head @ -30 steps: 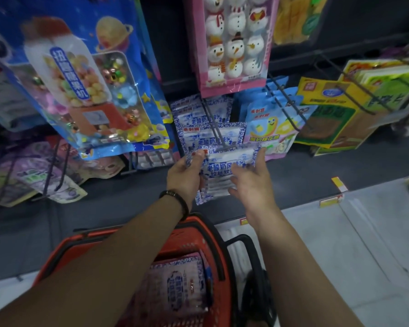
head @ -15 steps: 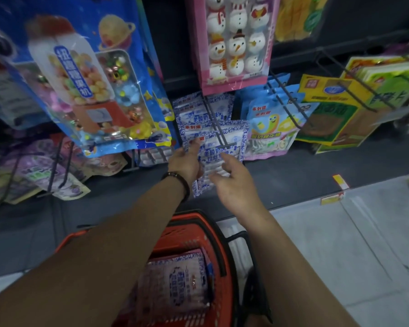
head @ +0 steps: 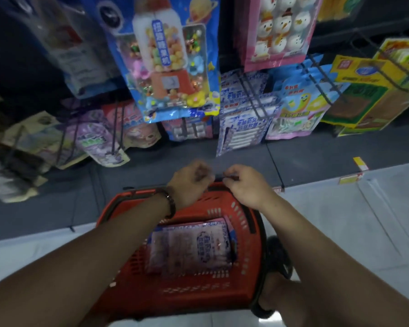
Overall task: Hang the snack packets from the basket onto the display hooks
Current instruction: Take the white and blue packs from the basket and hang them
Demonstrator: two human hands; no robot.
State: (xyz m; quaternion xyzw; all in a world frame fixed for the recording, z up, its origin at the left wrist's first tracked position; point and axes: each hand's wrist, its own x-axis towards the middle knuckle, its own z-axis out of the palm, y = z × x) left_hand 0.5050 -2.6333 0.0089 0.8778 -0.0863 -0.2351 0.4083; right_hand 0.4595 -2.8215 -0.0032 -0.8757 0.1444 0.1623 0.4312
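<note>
The red slotted plastic basket (head: 243, 215) sits on the pale tiled floor (head: 364, 232) at 6 o'clock in the view. One flat blue-and-white snack packet (head: 191, 246) lies face up in its bottom.

Both hands hover over the basket's far rim, side by side and a little apart. The left hand (head: 189, 182), with a dark wristband (head: 171, 204) on its wrist, has its fingers curled in. Its grip is clenched with nothing visible in it, though it is blurred. The right hand (head: 246, 185) is curled too. A thin dark strip shows at its fingertips, and I cannot tell whether the grip pinches it or is empty.

The packet in the basket lies at 6 o'clock of both hands, below them and untouched. At 1 o'clock of the hands, well apart from them, matching blue-and-white hung packets (head: 243, 123) sit on a black wire display hook (head: 250, 97).

At 9 o'clock of those packets hangs a big blue gumball-machine bag (head: 170, 57), and at 12 o'clock a pink snowman bag (head: 276, 29). At 3 o'clock are pale blue packets with a yellow cartoon figure (head: 298, 107), then yellow-and-green packs (head: 364, 90).
</note>
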